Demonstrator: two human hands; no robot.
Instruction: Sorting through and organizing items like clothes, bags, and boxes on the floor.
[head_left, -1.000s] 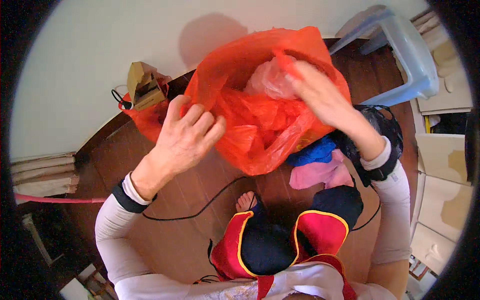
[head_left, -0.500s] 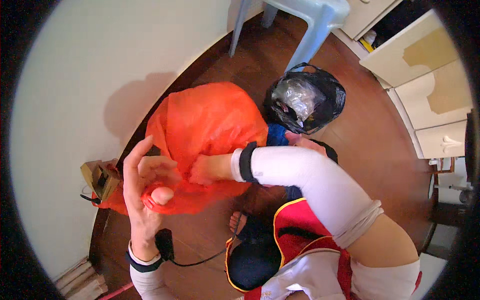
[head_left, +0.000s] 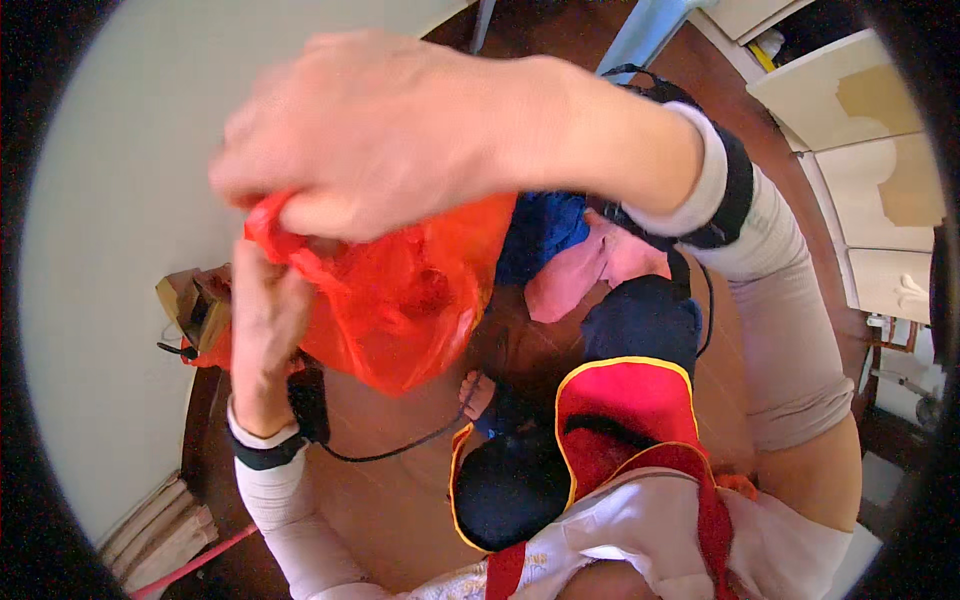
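A thin red-orange plastic bag [head_left: 400,310] hangs gathered in front of me. My right hand [head_left: 370,130], raised and blurred, closes on a bunched end of the bag between thumb and fingers. Just beneath it, my left hand [head_left: 265,330] stands upright against the gathered bag. Its fingertips are lost behind my right hand and the plastic, so its grip does not show.
A cardboard piece [head_left: 190,310] lies by the wall at left. Blue cloth [head_left: 540,240] and pink cloth [head_left: 600,265] are beyond my knees. A pale blue plastic stool [head_left: 645,35] stands at the back. An open cabinet door [head_left: 830,90] juts out at right.
My right hand has come up and left from low on the bag, lifting bunched plastic. The loop around my left thumb no longer shows. The bag's spread-out part has shrunk from view.
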